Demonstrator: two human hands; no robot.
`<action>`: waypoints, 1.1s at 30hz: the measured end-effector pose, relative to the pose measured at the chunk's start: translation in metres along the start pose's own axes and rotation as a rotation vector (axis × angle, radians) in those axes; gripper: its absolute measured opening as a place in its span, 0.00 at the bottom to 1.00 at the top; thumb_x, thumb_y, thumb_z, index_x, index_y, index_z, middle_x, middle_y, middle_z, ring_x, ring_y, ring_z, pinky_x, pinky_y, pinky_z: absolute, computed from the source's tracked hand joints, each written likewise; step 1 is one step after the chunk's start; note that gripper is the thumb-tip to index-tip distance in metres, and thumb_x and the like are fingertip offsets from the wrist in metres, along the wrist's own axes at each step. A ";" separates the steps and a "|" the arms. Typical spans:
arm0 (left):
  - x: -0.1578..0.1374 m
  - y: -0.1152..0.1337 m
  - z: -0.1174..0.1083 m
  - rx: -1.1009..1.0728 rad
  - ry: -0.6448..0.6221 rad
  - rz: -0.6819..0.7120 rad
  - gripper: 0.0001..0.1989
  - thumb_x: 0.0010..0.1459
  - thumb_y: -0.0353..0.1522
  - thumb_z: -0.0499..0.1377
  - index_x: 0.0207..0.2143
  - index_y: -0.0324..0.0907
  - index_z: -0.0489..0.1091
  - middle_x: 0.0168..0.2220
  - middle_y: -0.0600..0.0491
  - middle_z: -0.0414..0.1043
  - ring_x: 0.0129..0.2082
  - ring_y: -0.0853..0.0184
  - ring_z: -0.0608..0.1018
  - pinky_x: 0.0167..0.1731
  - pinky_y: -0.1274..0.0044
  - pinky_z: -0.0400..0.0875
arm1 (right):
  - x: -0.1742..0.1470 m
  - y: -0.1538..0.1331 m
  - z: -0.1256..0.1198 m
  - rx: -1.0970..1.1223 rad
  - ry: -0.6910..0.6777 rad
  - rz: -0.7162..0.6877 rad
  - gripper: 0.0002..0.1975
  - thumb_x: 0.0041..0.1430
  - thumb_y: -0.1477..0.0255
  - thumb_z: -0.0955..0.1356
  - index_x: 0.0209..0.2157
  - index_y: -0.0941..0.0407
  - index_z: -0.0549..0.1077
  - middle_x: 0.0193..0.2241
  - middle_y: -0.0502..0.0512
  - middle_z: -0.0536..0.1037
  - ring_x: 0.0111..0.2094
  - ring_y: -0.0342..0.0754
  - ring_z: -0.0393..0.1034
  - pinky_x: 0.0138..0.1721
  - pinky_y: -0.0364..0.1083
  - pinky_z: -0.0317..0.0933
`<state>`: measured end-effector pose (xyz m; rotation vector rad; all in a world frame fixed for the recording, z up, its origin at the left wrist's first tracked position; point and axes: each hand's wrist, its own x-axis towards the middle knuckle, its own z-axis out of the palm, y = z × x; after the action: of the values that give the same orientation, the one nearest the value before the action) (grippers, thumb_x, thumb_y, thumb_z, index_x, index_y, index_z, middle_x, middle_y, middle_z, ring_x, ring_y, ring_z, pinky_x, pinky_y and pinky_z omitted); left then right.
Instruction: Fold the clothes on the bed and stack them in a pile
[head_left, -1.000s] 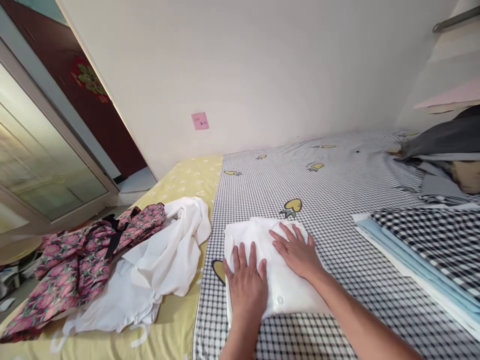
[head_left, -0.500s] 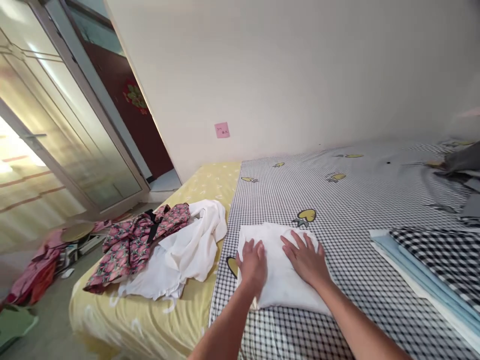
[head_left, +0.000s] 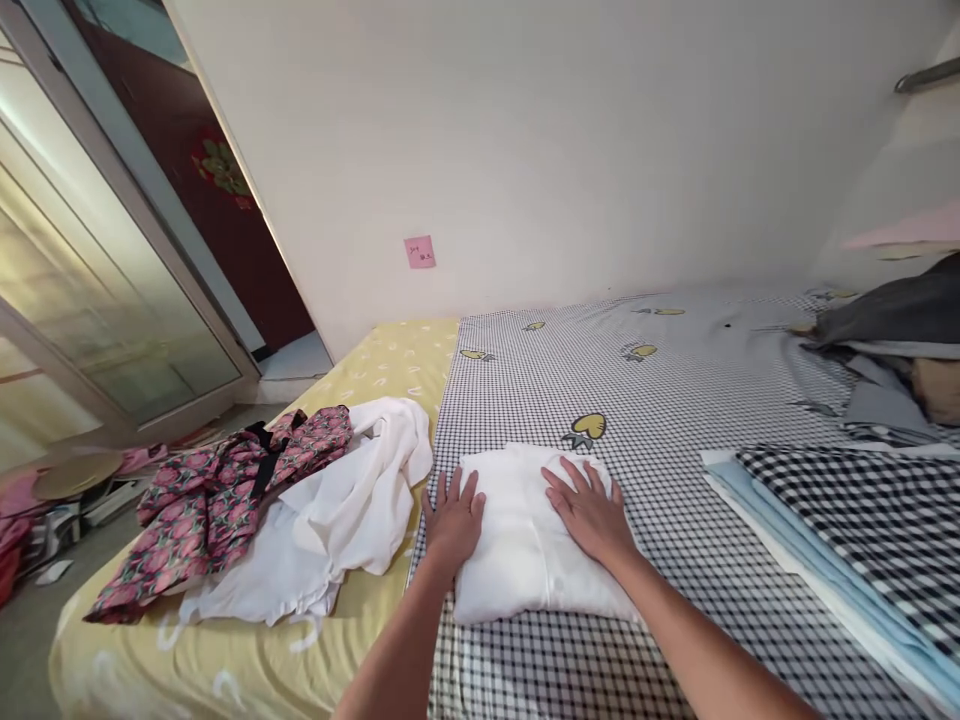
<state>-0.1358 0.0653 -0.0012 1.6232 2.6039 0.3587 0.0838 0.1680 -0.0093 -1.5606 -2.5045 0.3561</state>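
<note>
Since half a second ago the left hand (head_left: 452, 520) has slid off the top of the folded white shirt (head_left: 525, 545) to its left edge, and the camera has swung slightly right. From the head view, that hand lies flat with fingers spread, half on the shirt's edge and half on the checked sheet (head_left: 675, 400). The right hand (head_left: 592, 515) rests open and flat on the shirt's upper right part, holding nothing. The shirt sits on the checked sheet near its seam with the yellow sheet (head_left: 375, 360), just right of a loose white garment (head_left: 352, 500) and a floral one (head_left: 225, 490). A folded stack (head_left: 847, 520) lies well apart to the right. The shirt looks light, soft and limp, probably thin cotton; it would sag if pinched, so a hand under each side edge should keep the fold.
</note>
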 end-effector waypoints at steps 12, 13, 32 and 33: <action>-0.057 -0.045 0.012 0.004 0.255 -0.112 0.28 0.70 0.26 0.40 0.70 0.34 0.58 0.73 0.42 0.55 0.70 0.55 0.65 0.65 0.60 0.66 | -0.031 -0.014 -0.050 0.035 -0.087 -0.032 0.36 0.67 0.61 0.62 0.74 0.46 0.50 0.76 0.55 0.46 0.75 0.57 0.42 0.71 0.67 0.40; -0.056 -0.044 0.015 0.033 0.278 -0.104 0.29 0.68 0.24 0.40 0.69 0.34 0.58 0.72 0.42 0.56 0.69 0.55 0.67 0.65 0.60 0.67 | -0.045 -0.016 -0.050 0.008 -0.042 -0.096 0.37 0.66 0.63 0.63 0.74 0.45 0.50 0.76 0.54 0.46 0.75 0.57 0.42 0.71 0.67 0.39; -0.052 -0.049 0.016 0.239 0.380 -0.020 0.28 0.68 0.25 0.43 0.67 0.36 0.65 0.70 0.40 0.62 0.66 0.57 0.71 0.65 0.65 0.66 | -0.086 -0.064 -0.029 -0.128 -0.146 -0.272 0.46 0.51 0.87 0.65 0.68 0.37 0.64 0.73 0.53 0.57 0.69 0.69 0.57 0.61 0.65 0.61; -0.052 -0.050 0.016 0.256 0.387 -0.007 0.28 0.67 0.25 0.43 0.66 0.37 0.65 0.70 0.41 0.62 0.66 0.58 0.71 0.65 0.66 0.66 | -0.082 -0.062 -0.033 -0.012 -0.156 -0.255 0.43 0.52 0.87 0.65 0.65 0.39 0.69 0.71 0.53 0.61 0.67 0.67 0.60 0.61 0.63 0.61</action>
<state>-0.1544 0.0005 -0.0320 1.7739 3.0502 0.3867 0.0755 0.0716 0.0383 -1.2382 -2.7864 0.4404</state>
